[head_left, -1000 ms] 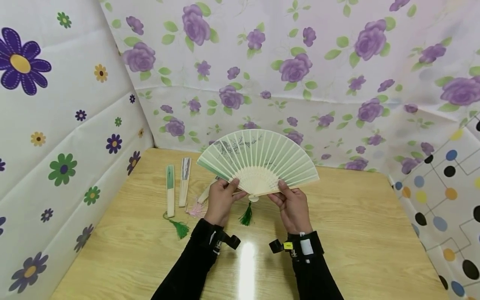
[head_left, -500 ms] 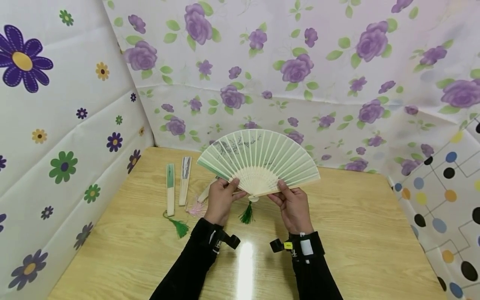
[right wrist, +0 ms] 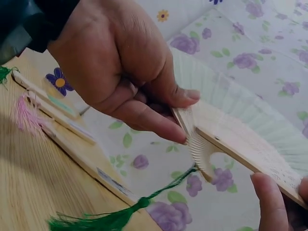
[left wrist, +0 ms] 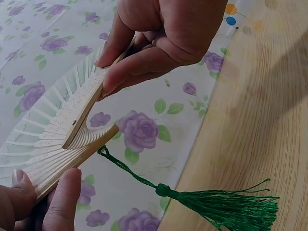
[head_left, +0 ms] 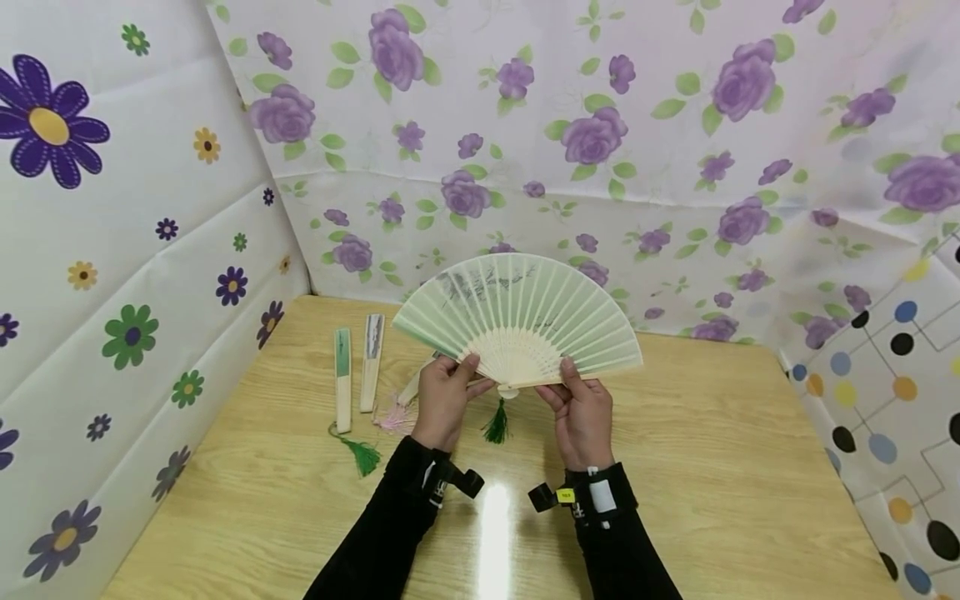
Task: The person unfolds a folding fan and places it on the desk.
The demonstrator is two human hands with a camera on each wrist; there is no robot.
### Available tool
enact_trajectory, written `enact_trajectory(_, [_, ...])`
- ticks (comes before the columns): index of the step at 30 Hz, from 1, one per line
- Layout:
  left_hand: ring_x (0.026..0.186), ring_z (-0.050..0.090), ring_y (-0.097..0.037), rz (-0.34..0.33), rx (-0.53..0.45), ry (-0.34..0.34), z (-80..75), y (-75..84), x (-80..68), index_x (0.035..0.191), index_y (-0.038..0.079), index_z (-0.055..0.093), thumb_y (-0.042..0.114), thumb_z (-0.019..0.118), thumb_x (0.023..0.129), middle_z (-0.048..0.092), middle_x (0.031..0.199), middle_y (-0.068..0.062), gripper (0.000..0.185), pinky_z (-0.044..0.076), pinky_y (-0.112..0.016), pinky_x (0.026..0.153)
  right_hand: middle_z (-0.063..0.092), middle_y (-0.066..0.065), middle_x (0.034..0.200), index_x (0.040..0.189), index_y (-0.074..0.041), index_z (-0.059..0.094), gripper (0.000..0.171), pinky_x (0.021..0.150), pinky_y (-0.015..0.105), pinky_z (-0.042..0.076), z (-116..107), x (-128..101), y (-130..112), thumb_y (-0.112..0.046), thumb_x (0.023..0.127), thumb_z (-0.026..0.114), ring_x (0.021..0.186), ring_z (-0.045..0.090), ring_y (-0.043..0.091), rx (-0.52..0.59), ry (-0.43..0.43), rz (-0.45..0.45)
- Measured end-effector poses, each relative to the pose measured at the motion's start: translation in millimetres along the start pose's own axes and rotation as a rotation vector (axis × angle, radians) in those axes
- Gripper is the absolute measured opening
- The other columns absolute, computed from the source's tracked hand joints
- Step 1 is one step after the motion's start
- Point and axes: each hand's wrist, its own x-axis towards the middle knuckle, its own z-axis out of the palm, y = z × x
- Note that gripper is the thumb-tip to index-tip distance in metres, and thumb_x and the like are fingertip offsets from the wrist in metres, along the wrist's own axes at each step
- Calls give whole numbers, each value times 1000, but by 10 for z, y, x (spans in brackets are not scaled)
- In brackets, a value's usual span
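A pale green folding fan (head_left: 517, 317) with light wooden ribs is spread wide above the table. My left hand (head_left: 448, 390) pinches its left guard stick near the pivot, and my right hand (head_left: 576, 398) pinches the right guard stick. A dark green tassel (head_left: 495, 425) hangs from the pivot. In the left wrist view the right hand (left wrist: 163, 33) grips the outer stick of the fan (left wrist: 62, 130), with the tassel (left wrist: 216, 204) trailing over the table edge. In the right wrist view the left hand (right wrist: 125, 72) holds the fan (right wrist: 240, 130).
Two closed fans (head_left: 342, 379) (head_left: 369, 360) lie side by side at the table's back left, one with a green tassel (head_left: 362, 456). A third closed fan (head_left: 414, 385) with a pink tassel (head_left: 390, 419) lies behind my left hand. Flowered sheets wall in the wooden table (head_left: 712, 467).
The open fan has risen slightly and tipped a little, both hands still holding its guard sticks. My right wrist has shifted a bit to the left.
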Motion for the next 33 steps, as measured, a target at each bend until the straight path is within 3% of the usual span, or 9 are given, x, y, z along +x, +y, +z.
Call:
enact_trajectory(5, [102, 73, -18, 6, -2, 6, -6, 11, -15, 87, 9, 42, 5, 59, 119, 57, 122, -11, 36, 70, -40, 108, 83, 6, 115, 99, -2, 82, 34, 86, 26, 71, -8, -9, 18, -21, 119, 62, 85, 87, 15, 0, -3, -6])
enact_trajectory(11, [101, 73, -18, 6, 6, -3, -24, 8, -29, 90, 9, 43, 6, 59, 119, 58, 115, -9, 34, 69, -40, 109, 87, 6, 117, 124, -4, 83, 25, 96, 31, 71, -109, 42, -32, -20, 119, 64, 100, 88, 15, -95, -128, 7])
enact_trajectory(16, [100, 74, -17, 4, 3, -9, -36, -24, -32, 93, 8, 51, 6, 59, 119, 59, 110, -7, 28, 69, -41, 110, 88, 5, 117, 130, -4, 82, 25, 99, 34, 70, -163, 89, -69, -19, 118, 66, 105, 88, 17, -149, -174, -8])
enact_trajectory(23, [107, 75, -17, 18, -36, -3, -1, -30, -51, 87, 12, 34, 5, 57, 120, 60, 129, -11, 41, 68, -40, 112, 86, 8, 117, 128, 1, 81, 28, 95, 30, 70, -46, 18, -68, -18, 118, 65, 96, 87, 15, -43, -70, -47])
enact_trajectory(30, [102, 75, -17, 36, -66, 21, 21, -4, -17, 100, 1, 61, 5, 60, 119, 61, 124, -12, 19, 69, -41, 109, 86, 9, 112, 116, 1, 84, 28, 92, 28, 70, 89, -64, -8, -19, 118, 65, 92, 88, 15, 74, 51, -66])
enact_trajectory(33, [100, 74, -17, 35, -63, 31, 12, 3, -4, 100, -2, 62, 4, 61, 118, 62, 121, -11, 19, 69, -38, 107, 86, 9, 111, 119, 1, 84, 30, 91, 26, 70, 102, -72, 25, -20, 118, 64, 96, 88, 15, 90, 67, -62])
